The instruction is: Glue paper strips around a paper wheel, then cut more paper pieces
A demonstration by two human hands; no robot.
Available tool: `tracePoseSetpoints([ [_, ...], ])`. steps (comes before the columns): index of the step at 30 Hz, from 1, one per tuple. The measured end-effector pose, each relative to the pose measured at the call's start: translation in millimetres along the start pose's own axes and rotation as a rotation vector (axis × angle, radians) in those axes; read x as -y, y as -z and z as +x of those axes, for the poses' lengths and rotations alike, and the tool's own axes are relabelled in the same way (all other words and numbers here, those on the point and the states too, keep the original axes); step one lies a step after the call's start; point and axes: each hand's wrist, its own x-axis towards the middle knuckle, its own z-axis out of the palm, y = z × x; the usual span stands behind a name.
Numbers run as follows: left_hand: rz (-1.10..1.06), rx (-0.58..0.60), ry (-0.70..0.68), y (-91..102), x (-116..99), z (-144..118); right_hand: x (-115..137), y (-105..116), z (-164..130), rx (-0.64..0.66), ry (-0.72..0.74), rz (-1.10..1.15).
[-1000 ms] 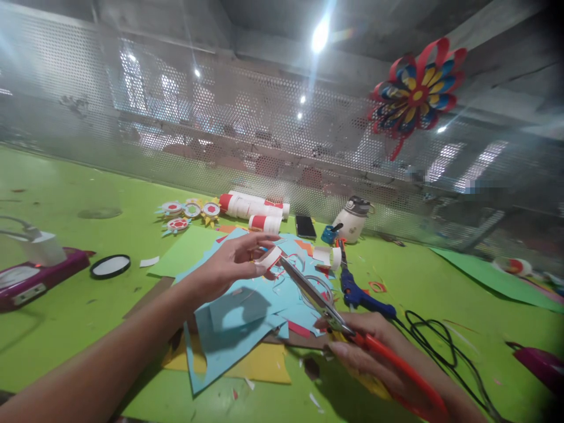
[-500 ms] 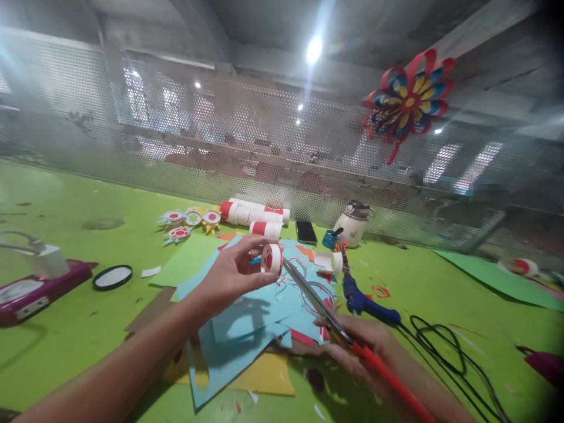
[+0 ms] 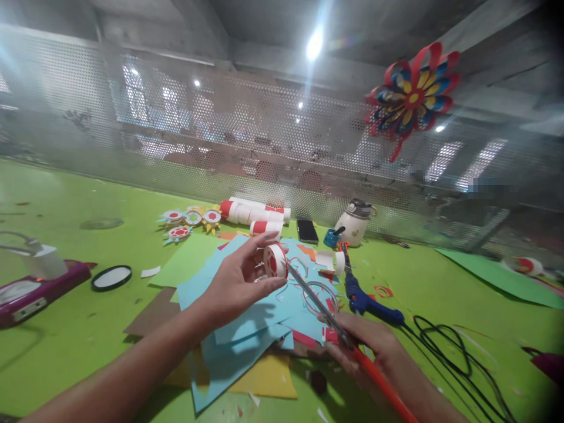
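Already several finished paper rosettes (image 3: 190,219) lie at the worktop's (image 3: 66,346) far side, while the white and red paper disc (image 3: 275,261) is only partly trimmed. The left hand (image 3: 235,282) pinches that disc between thumb and fingers above the blue paper sheets (image 3: 247,317). The right hand (image 3: 368,346) is closed on red-handled scissors (image 3: 328,317), blade tips at the disc's edge. Open green surface lies left; the glue gun (image 3: 368,299) and black cable (image 3: 445,346) crowd the right.
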Motion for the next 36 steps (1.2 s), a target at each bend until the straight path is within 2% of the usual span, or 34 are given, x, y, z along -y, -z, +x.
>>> tracePoseSetpoints([
  [4, 0.054, 0.022, 0.016, -0.4, -1.9, -0.5, -2.1, -0.6, 1.6, -0.017, 0.037, 0.022],
  [8, 0.075, 0.028, 0.02, 0.1, -3.4, -1.6, 2.0, 1.1, 4.2, -0.004, -0.007, 0.015],
  [14, 0.098, 0.039, 0.001, 1.3, -2.8, -2.2, 13.9, 9.1, 7.2, 0.094, -0.056, 0.075],
  [20, 0.086, 0.049, -0.014, 1.5, -0.3, -2.0, 12.0, 9.8, 6.6, 0.156, -0.101, 0.14],
  [29, 0.063, 0.053, -0.01, 1.1, -3.8, -1.7, 15.7, 11.5, 4.4, 0.137, -0.109, 0.142],
  [36, 0.073, 0.044, -0.001, 1.0, -3.3, -1.6, 7.7, 8.2, 5.0, 0.086, -0.035, 0.047],
])
